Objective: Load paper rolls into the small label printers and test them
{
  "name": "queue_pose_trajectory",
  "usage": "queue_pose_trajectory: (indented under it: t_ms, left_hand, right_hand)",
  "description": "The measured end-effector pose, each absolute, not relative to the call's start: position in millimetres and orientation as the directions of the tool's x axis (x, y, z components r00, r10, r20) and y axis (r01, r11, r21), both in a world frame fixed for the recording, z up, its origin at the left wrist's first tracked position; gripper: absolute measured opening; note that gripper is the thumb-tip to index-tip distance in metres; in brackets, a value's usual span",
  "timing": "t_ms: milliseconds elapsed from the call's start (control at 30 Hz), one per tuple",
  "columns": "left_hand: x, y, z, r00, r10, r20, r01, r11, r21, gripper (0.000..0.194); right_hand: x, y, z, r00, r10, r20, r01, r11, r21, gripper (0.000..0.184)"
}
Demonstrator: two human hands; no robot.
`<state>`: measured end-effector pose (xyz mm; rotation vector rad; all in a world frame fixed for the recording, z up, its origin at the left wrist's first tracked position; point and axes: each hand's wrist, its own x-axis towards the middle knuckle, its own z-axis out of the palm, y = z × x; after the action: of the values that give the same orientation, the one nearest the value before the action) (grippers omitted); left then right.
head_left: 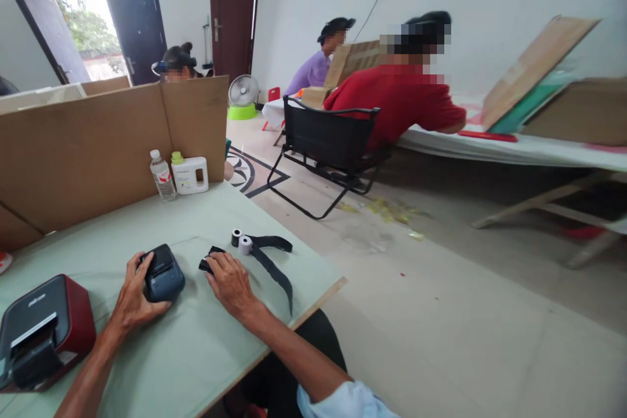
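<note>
My left hand (131,295) is wrapped around a small dark blue label printer (163,272) on the pale green table (206,346). Just to its right, my right hand (230,281) rests palm down with its fingers curled over a small black object (208,262). Beyond that hand lie two small white paper rolls (241,241) and a strip of black ribbon (274,264) that runs toward the table's right edge.
A red and black printer (42,333) sits at the near left. A water bottle (162,176) and a white jug (190,174) stand by a cardboard divider (98,144). Other people sit beyond, one in a black folding chair (328,144) at another table.
</note>
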<state>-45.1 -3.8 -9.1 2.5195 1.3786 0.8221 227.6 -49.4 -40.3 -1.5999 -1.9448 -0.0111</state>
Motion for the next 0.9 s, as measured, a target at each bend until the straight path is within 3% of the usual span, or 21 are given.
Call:
queue_pose_trajectory:
  t_ms: [467, 700, 900]
  left_hand:
    - [54.3, 98.1, -17.5, 0.485, 0.833, 0.266, 0.671, -0.55, 0.498, 0.116]
    - [46.4, 95.6, -20.3, 0.47, 0.853, 0.228, 0.719, -0.519, 0.462, 0.124]
    - [45.1, 88.8, -19.7, 0.42, 0.877, 0.233, 0.753, -0.48, 0.45, 0.109]
  right_hand:
    - [239.5, -64.9, -60.2, -0.022, 0.859, 0.512, 0.872, 0.267, -0.41, 0.049]
    - [240.3, -63.7, -56.0, 0.025, 0.868, 0.496, 0.866, 0.229, -0.445, 0.03]
    - [238.8, -54.5, -49.6, 0.037, 0.886, 0.463, 0.879, 0.191, -0.436, 0.026]
